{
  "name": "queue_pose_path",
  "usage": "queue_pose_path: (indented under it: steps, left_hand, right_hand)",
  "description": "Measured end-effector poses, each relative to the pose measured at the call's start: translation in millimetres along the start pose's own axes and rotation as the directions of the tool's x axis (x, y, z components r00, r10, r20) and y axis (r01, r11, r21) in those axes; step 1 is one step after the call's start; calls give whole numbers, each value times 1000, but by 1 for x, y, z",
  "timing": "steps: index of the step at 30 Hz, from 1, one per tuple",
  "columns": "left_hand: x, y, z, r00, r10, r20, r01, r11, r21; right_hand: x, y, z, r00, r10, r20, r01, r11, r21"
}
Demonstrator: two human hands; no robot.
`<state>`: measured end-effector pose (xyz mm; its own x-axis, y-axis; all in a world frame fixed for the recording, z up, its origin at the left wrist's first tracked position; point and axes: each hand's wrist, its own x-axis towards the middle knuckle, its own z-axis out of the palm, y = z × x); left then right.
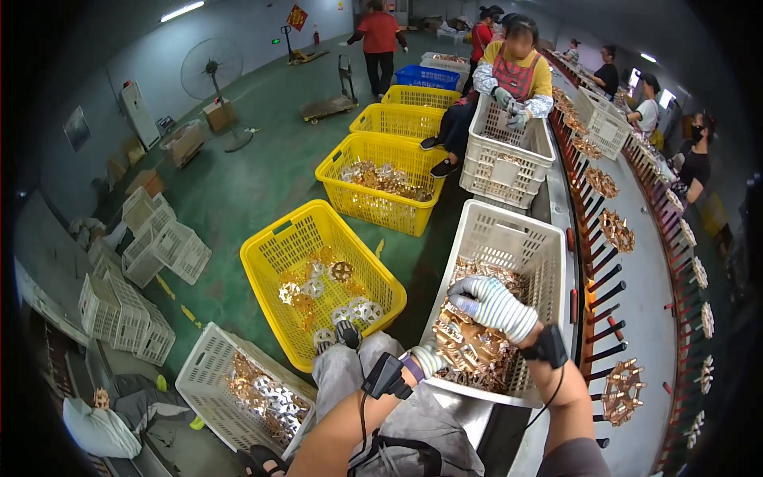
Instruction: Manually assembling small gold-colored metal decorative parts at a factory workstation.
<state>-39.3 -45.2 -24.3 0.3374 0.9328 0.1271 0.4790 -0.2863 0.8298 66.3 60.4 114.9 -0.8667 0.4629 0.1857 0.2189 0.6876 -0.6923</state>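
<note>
Right hand (502, 308): fingers curled at the copper part (470, 346), their grip unclear to me. Left hand (430, 359): fingers mostly hidden; state, I cannot tell. Copper part: over the white crate (509, 225). Farther left: yellow crate (274, 274).

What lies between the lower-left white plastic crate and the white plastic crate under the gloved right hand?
The head view shows the person's grey-trousered legs between the left crate and the right crate, with the bare left forearm crossing above.
</note>
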Motion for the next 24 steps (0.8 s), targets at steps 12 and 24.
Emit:
queue_pose_path:
  steps: [12,24]
  left_hand:
    - [49,-3,4,929,215,-300,-165,969,183]
    - [69,26,-6,992,-13,-124,67,897,438]
  right_hand:
    - [-41,42,-19,952,298,-75,-284,946,157]
    - [-49,45,-19,875,479,-74,-196,488,850]
